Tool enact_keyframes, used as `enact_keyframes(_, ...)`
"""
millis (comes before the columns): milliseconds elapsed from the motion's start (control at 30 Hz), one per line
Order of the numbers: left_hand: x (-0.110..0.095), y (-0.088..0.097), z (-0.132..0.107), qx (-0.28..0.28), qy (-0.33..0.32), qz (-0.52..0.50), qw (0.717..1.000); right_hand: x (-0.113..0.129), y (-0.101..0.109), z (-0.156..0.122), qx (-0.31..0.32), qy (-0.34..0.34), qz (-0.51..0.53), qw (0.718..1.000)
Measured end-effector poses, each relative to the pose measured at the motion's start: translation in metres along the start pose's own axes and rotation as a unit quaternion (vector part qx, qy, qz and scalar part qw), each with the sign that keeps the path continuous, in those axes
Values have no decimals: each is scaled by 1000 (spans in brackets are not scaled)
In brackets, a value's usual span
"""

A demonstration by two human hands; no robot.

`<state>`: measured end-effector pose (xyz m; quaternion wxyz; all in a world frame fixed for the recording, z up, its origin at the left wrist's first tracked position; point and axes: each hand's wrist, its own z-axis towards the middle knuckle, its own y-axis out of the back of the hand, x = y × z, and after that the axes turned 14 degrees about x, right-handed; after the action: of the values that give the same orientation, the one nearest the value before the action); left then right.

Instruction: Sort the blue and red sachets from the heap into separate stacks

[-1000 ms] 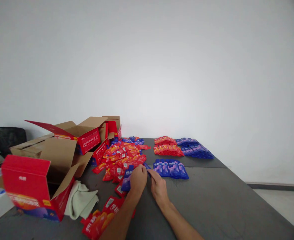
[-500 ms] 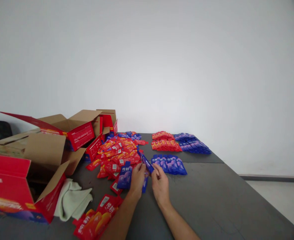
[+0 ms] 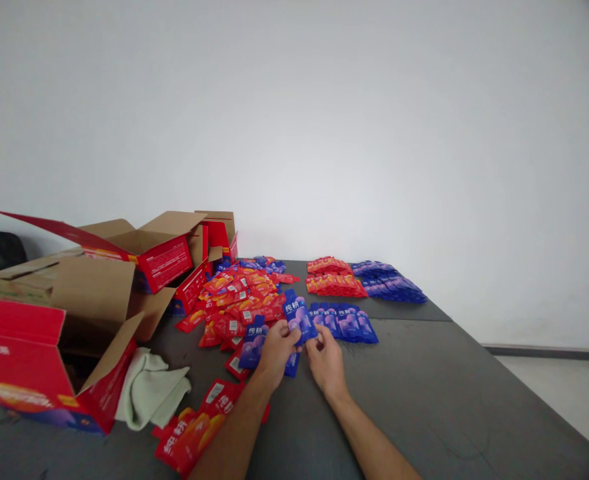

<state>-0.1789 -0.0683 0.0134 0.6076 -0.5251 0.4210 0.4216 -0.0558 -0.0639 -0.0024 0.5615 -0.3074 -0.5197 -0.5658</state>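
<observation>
My left hand [image 3: 275,351] and my right hand [image 3: 327,358] both pinch one blue sachet [image 3: 299,318], held upright just above the grey table [image 3: 424,393]. A second blue sachet [image 3: 252,347] lies under my left hand. Just beyond my right hand runs a row of blue sachets [image 3: 347,322] laid side by side. A loose heap of red sachets [image 3: 239,300] spreads behind my left hand.
Open red-and-brown cartons [image 3: 39,347] [image 3: 149,257] crowd the left. A pale cloth [image 3: 151,390] lies beside them. Red sachets [image 3: 194,433] lie near my left forearm. Sorted red stacks [image 3: 333,277] and blue stacks [image 3: 389,280] sit at the far edge.
The blue sachet between my hands has been turned from edge-on to face up and lifted slightly. Both hands have shifted a little to the right.
</observation>
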Motion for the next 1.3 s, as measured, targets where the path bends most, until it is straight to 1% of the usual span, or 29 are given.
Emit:
enact_keyframes(67, -1, -3, -1, 3, -8, 7, 1000, -1, -1, 1, -7, -3, 13, 1000)
enact_keyframes(133, -2, -2, 0, -8, -15, 24, 1000, 0, -2, 1, 4, -7, 31, 999)
enact_keyframes(200, -1, 0, 0, -20, -18, 50, 998, 4, -1, 0, 35, -5, 55, 998)
enact_keyframes(300, 1, 6, 1, -31, -16, 84, 996, 10, 4, -2, 104, 4, 102, 989)
enact_keyframes(367, 2, 9, 2, -32, -16, 95, 995, 13, 8, -2, 125, -4, 126, 984)
enact_keyframes(400, 3, 10, 2, -30, -16, 100, 994, 13, 10, -2, 120, -16, 130, 984)
enact_keyframes(500, 4, 9, 2, -9, -19, 110, 994, 7, 12, 1, 78, -53, 117, 989)
enact_keyframes(633, 6, 5, 1, 31, -19, 125, 991, -6, 9, 5, 46, -64, 101, 992)
enact_keyframes(733, 5, 5, -1, 21, -10, 136, 990, -10, 6, 6, 30, -77, 89, 993)
enact_keyframes(800, 3, 6, -2, 15, -11, 141, 990, -8, 7, 5, 29, -84, 80, 993)
enact_keyframes(867, 1, 7, -3, 18, -9, 149, 989, -2, 10, 4, 43, -78, 70, 994)
enact_keyframes(967, 1, 9, -4, 45, 21, 170, 984, 10, 19, 3, 57, -41, 78, 994)
enact_keyframes(1033, 2, 9, -4, 67, 51, 187, 979, 15, 24, 4, 39, -27, 103, 994)
enact_keyframes(1133, 5, 9, -4, 88, 81, 192, 974, 13, 25, 5, -2, -22, 130, 991)
enact_keyframes(1233, 8, 10, -4, 93, 77, 184, 975, 5, 24, 7, -41, -23, 138, 989)
enact_keyframes(1300, 9, 9, -4, 83, 64, 179, 978, 0, 24, 8, -67, -27, 119, 990)
